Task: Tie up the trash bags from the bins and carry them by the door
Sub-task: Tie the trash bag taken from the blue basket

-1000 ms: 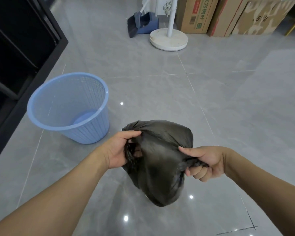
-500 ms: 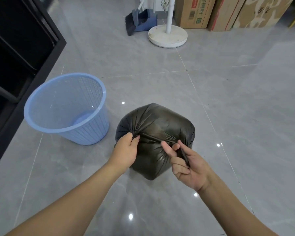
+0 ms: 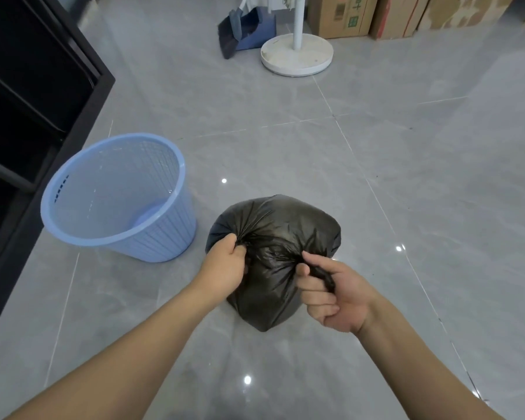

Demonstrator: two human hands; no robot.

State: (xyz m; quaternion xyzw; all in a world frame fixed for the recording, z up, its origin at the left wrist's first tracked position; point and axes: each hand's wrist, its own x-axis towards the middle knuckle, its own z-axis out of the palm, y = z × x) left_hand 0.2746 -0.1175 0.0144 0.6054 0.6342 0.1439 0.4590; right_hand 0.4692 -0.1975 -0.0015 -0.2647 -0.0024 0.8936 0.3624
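Black trash bag [image 3: 275, 262] is out of the bin, held up over the grey floor tiles [image 3: 406, 183] in front of the person, just right of the blue bin. Can't tell if its bottom touches the floor or hangs clear.

L hand [image 3: 225, 268] is clamped on a bunched ear of the bag's rim at its left side, fingers curled round the film. R hand [image 3: 328, 294] grips the opposite ear, a twisted black strand running thru the fist between thumb and fingers. The two ears are pulled apart w/ a taut ridge of plastic betw. them across the top. Prob. the setup for crossing them into a knot; no knot visible yet.

Bag: thin, glossy, dark film, heavily creased where gathered, rounded and full-looking below, tapering to a blunt point at the bottom. Should be light and slippery, so tight fists make sense.

Blue wastebasket [image 3: 119, 198]: plastic, tapered, latticed walls, smooth rolled rim, no liner in it. It stands by the edge of a black shelf unit [image 3: 43, 95] at left.

Far side of floor: white round stand base [image 3: 297, 54], blue dustpan w/ broom [image 3: 249, 28], cardboard boxes [image 3: 343, 16]. Floor is polished, showing light spots. No door in view.
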